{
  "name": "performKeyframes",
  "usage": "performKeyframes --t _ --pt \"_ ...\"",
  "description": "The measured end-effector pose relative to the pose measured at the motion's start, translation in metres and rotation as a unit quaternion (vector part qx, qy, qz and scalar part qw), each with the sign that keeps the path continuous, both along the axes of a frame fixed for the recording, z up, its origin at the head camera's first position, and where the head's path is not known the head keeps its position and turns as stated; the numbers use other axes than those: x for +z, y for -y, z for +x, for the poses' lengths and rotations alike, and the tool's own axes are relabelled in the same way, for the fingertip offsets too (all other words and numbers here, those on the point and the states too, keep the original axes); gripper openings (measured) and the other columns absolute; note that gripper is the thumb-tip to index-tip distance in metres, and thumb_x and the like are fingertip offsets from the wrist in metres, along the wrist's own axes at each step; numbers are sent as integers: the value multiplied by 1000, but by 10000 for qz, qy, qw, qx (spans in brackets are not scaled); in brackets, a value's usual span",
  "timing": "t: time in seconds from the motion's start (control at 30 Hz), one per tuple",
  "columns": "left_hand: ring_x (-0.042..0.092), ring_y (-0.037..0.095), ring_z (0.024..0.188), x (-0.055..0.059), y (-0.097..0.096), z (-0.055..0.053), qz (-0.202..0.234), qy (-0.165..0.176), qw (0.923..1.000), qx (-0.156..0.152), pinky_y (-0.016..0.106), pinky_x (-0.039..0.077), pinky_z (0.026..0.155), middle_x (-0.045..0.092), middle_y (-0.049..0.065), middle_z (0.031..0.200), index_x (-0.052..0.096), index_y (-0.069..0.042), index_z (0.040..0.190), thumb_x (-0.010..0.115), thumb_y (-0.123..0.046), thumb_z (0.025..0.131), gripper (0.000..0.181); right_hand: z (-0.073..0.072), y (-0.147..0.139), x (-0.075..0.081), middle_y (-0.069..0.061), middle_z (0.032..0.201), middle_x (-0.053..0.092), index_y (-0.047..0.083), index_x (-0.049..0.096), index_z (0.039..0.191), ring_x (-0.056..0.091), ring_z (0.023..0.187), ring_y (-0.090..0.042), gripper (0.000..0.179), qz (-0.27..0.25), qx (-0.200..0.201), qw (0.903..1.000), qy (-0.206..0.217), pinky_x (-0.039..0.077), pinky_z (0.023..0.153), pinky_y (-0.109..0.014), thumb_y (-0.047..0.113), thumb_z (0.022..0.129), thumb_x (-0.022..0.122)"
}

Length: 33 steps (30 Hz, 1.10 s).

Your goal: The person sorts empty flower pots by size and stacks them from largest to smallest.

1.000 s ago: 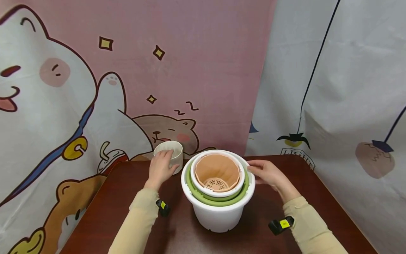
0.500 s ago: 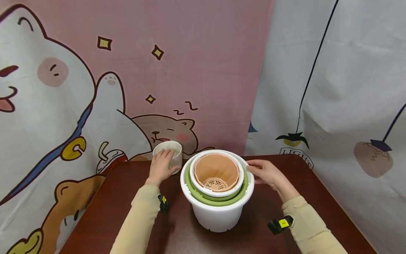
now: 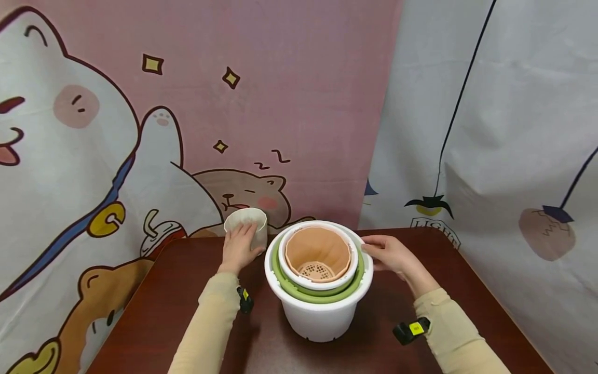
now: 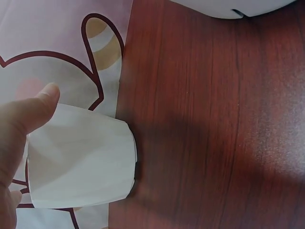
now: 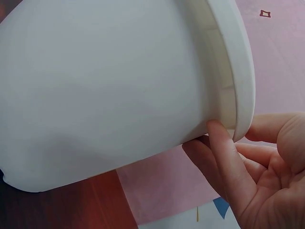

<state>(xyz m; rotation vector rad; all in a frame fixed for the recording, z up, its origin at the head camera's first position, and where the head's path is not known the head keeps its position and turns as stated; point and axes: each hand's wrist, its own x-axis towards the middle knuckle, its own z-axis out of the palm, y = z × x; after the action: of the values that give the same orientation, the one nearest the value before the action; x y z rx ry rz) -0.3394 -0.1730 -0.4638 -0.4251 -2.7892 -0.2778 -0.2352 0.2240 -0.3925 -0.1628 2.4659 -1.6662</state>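
At the back left of the table, a small white flower pot (image 3: 259,236) stands upright close to the wall cloth. My left hand (image 3: 239,246) lies over its near rim, fingers stretched across the opening; in the left wrist view the thumb (image 4: 46,99) shows straight beside the rim, most fingers hidden. To the right stands a large white flower pot (image 3: 318,319). Nested inside it are a green pot (image 3: 322,298), a white pot (image 3: 322,285) and an orange pot (image 3: 317,244) with a holed bottom. My right hand (image 3: 392,255) grips the large pot's right rim, fingers tucked beneath it.
The dark red-brown wooden table (image 3: 187,306) carries both the stack and the small pot. Behind it hangs a pink and white cartoon cloth (image 3: 322,130), right at the table's back edge. A black camera (image 3: 411,331) sits on the right wrist.
My left fingers lie flatter and more spread over the small pot's rim than before. The right hand and the stacked pots hold their places; the whole view has shifted slightly.
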Motion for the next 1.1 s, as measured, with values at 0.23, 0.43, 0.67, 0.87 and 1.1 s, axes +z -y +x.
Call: performKeyframes --t 0.23,0.43,0.67,0.87,1.1 --pt "41 38 136 3 -1 -1 -24 69 9999 72 66 26 109 55 14 140 51 -11 144 80 -34 84 71 -1 1 0 -24 118 64 -11 52 135 69 85 -21 46 -29 -21 10000 -4 60 72 -39 16 99 62" --pt "54 35 123 2 0 -4 -203 240 9992 252 63 27 110 64 14 127 57 -14 140 78 -28 86 60 -2 0 -1 -25 120 63 -11 52 135 68 87 -21 45 -74 24 10000 -44 60 73 -39 15 99 61" --pt "66 32 103 4 -3 -2 -162 308 9983 457 56 40 103 73 9 107 70 -13 122 74 -12 87 35 0 0 0 -26 121 62 -11 51 136 68 86 -21 47 -77 18 10000 -45 60 72 -39 16 99 62" --pt "69 29 92 3 -2 2 -99 159 9983 553 50 46 94 74 5 94 74 -17 113 71 -9 88 26 -1 -1 -2 -26 121 62 -11 52 135 69 86 -21 47 -83 -38 10000 -22 60 72 -39 17 99 62" --pt "69 28 91 -3 2 7 114 92 9983 567 49 45 98 75 5 96 74 -18 117 72 -11 89 29 0 0 -3 -25 121 62 -10 54 134 68 87 -22 46 -73 -77 9999 -17 60 73 -39 18 98 63"
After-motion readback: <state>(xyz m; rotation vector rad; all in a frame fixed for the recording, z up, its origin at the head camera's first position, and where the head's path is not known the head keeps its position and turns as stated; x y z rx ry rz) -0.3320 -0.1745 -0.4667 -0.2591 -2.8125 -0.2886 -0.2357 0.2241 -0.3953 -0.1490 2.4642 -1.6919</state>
